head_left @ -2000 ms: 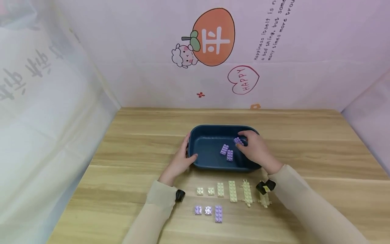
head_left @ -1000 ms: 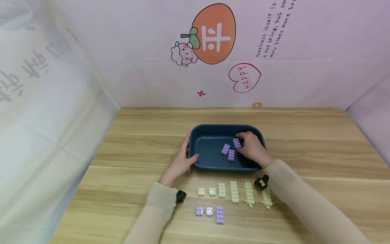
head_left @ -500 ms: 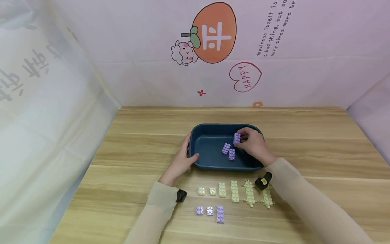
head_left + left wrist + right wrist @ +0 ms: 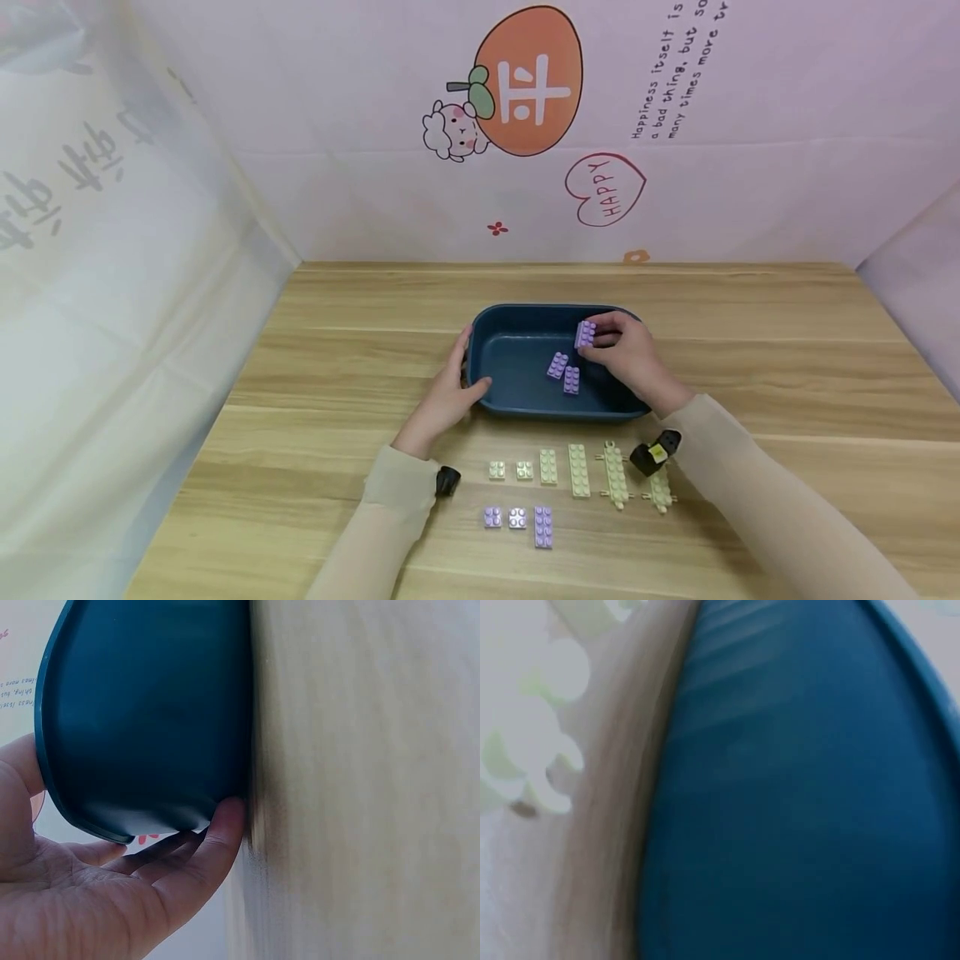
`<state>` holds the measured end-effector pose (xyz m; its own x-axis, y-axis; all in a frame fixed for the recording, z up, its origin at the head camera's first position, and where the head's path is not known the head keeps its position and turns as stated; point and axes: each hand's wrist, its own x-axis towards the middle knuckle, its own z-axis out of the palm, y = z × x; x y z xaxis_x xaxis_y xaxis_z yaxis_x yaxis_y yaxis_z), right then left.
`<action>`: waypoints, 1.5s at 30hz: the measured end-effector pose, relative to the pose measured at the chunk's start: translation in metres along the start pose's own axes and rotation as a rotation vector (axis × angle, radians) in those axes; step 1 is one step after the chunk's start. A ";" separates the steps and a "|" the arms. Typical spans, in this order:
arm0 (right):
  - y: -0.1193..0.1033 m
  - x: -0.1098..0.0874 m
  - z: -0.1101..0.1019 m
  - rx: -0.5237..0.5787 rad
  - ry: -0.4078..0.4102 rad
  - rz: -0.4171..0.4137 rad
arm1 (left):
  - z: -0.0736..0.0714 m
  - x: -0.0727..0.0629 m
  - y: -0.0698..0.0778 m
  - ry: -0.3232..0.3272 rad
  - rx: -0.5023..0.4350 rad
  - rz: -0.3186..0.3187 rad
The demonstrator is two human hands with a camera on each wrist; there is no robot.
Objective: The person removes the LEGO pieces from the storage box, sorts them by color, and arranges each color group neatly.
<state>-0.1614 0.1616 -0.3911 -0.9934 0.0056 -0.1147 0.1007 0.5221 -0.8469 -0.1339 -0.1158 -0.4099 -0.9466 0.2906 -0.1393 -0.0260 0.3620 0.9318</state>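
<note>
My left hand (image 4: 444, 402) grips the left end of a dark blue plastic tray (image 4: 502, 379), its thumb over the rim. In the left wrist view, the fingers of the left hand (image 4: 112, 900) spread along the outer wall of the tray (image 4: 150, 712). Over the tray's right half, my right hand (image 4: 632, 350) pinches a purple building brick (image 4: 586, 334) between thumb and fingers. Two more purple bricks, one angled (image 4: 557, 365) and one straighter (image 4: 572, 380), lie on the tray floor. The right wrist view shows only the tray's outer wall (image 4: 795, 787); the hand is hidden there.
In front of the tray runs a row of pale yellow pieces: small bricks (image 4: 497, 470), longer ones (image 4: 578, 471) and bases with side pegs (image 4: 615, 475). Nearer lie purple bricks, two square (image 4: 492, 517) and one longer (image 4: 543, 527). A printed cloth (image 4: 375, 192) hangs behind the wooden table (image 4: 337, 333).
My right hand has turned the purple brick it pinches and brought it slightly towards the tray's back rim. The left hand keeps its grip, and the two loose bricks stay put.
</note>
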 end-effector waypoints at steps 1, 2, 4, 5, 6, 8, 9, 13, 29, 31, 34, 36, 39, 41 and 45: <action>0.000 -0.002 -0.001 0.011 0.000 0.002 | 0.000 0.000 0.000 -0.002 -0.004 0.000; 0.001 -0.003 -0.002 0.026 -0.002 0.001 | 0.001 0.000 0.000 -0.002 -0.007 0.004; 0.001 -0.007 -0.004 0.053 -0.005 -0.006 | 0.001 0.000 0.000 -0.002 -0.011 0.006; 0.001 -0.009 -0.005 0.067 -0.006 -0.010 | 0.001 0.001 0.000 -0.002 -0.013 0.005; 0.000 -0.012 -0.007 0.081 -0.009 -0.016 | 0.001 0.001 0.000 -0.003 -0.015 0.007; -0.003 -0.020 -0.010 0.112 -0.016 -0.028 | 0.001 0.001 -0.001 -0.002 -0.016 0.008; -0.004 -0.024 -0.012 0.122 -0.018 -0.030 | 0.001 0.002 -0.001 -0.003 -0.018 0.006; -0.012 -0.044 -0.019 0.161 -0.034 -0.031 | 0.001 0.003 0.000 -0.005 -0.015 0.003; -0.014 -0.120 -0.023 0.396 -0.052 -0.040 | 0.000 0.002 0.004 0.001 -0.005 -0.020; -0.010 -0.127 -0.018 0.410 -0.055 -0.078 | 0.001 0.002 0.004 0.000 -0.008 -0.021; -0.003 -0.138 -0.009 0.393 -0.058 -0.141 | 0.001 0.002 0.003 0.003 -0.013 -0.027; 0.001 -0.144 -0.002 0.374 -0.059 -0.167 | 0.002 0.001 0.002 0.003 -0.008 -0.030; 0.007 -0.152 0.005 0.342 -0.073 -0.156 | 0.001 -0.002 0.007 -0.002 -0.011 -0.036; 0.010 -0.158 0.010 0.317 -0.077 -0.138 | 0.001 -0.001 0.007 -0.010 -0.014 -0.041; 0.018 -0.169 0.019 0.265 -0.080 -0.122 | 0.002 0.000 0.006 -0.008 -0.021 -0.041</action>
<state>0.0096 0.1538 -0.3970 -0.9926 -0.1160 -0.0347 0.0016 0.2741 -0.9617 -0.1337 -0.1117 -0.4055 -0.9420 0.2830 -0.1807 -0.0722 0.3548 0.9321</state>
